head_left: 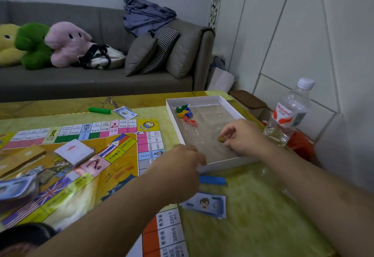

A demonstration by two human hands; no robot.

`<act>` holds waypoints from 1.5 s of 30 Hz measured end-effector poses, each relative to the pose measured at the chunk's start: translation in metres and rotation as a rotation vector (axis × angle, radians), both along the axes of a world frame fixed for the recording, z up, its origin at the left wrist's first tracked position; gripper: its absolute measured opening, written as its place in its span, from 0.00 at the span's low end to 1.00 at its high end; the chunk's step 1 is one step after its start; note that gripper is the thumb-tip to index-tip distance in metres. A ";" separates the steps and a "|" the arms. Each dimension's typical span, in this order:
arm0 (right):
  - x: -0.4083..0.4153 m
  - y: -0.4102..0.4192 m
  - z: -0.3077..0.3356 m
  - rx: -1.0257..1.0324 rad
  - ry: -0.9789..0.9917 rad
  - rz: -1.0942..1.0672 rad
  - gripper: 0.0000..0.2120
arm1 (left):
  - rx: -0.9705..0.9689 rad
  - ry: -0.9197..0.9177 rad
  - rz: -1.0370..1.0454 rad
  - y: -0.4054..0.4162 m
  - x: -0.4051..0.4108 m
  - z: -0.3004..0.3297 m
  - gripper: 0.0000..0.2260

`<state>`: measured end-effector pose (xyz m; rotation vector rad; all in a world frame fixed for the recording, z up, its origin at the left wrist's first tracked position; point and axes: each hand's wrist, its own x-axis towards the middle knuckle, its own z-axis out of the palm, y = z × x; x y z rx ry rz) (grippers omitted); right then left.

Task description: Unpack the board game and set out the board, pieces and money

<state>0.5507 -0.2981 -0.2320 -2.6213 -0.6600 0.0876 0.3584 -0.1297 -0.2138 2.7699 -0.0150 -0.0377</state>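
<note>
right hand (240,137): pinches small olive piece (221,139) inside box (212,164), 3 o'clock of board (113,163)
left hand (180,167): curled at box near corner; grip unclear
tip: lift piece straight over wall
room: bottle (291,111) crowds box at 2 o'clock; bare worktop (263,216) at 6

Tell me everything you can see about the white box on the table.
The white box is a shallow, open rectangular tray, seemingly cardboard, lying flat on the table beside the board's right edge. Small green, blue, yellow and red pieces cluster in its far-left corner. The right hand pinches a small olive piece inside; the left hand grips its near-left corner.
</note>
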 end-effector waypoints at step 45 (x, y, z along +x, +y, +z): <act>-0.156 -0.061 0.011 0.359 0.009 -0.109 0.11 | -0.065 -0.070 0.053 -0.023 -0.023 0.025 0.11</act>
